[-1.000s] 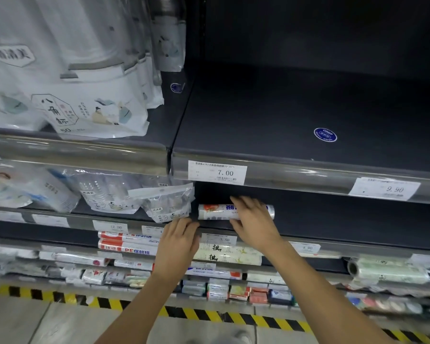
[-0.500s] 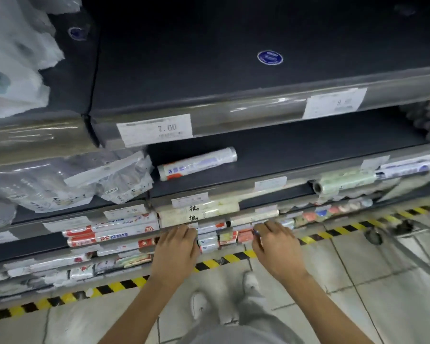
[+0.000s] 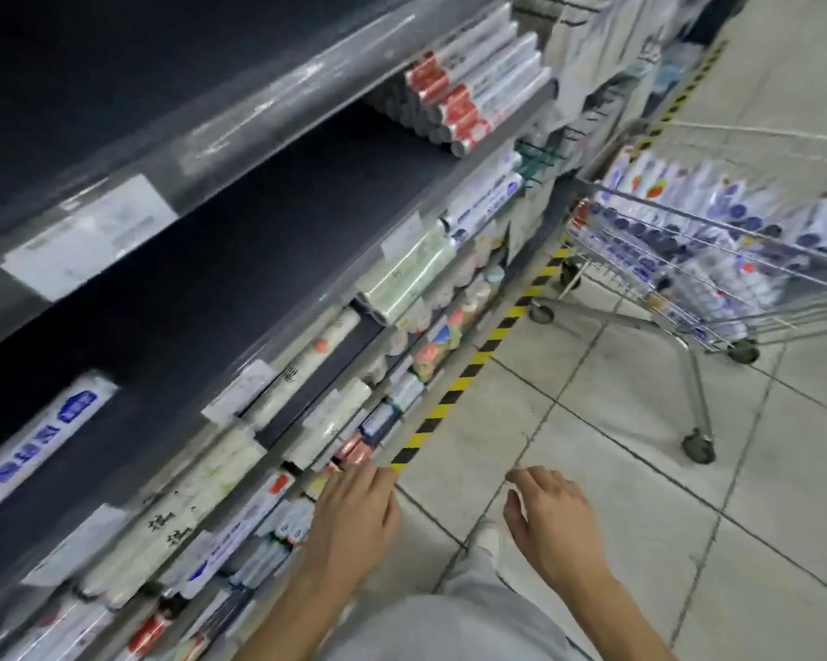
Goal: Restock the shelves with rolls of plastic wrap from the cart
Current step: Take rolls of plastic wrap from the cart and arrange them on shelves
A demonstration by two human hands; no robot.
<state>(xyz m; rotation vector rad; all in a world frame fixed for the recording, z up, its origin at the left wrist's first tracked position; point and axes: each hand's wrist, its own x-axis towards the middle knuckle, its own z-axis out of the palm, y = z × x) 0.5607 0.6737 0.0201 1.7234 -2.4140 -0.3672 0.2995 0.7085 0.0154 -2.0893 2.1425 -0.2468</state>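
- Head view, the hands: the left hand (image 3: 354, 522) is empty, with its fingers relaxed and slightly bent. It sits just in front of the edge of the lowest shelves. The right hand (image 3: 552, 527) is also empty, with loose fingers. It hangs over the floor tiles, apart from the left hand and holding nothing.
- Head view, the goods: one roll of plastic wrap (image 3: 44, 436) lies alone on the dark shelf (image 3: 258, 260) at the far left. It rests on its side with nothing touching it. Many more rolls (image 3: 664, 183) are packed in the cart (image 3: 688, 220), which stands well off to the right, past the striped floor tape (image 3: 473, 369).
- What has changed: a second ago the right hand lay on that roll at the shelf and the left hand was just below it. Half a second ago both hands had pulled back and the roll lay by itself. Now the view has swung right toward the cart, and both hands have dropped lower.
- What it means: this roll looks placed and finished. Most of the shelf beside it is bare, so the job seems to be at an early stage. The likely next step is to reach into the cart for another roll, which would mean stepping or leaning right.
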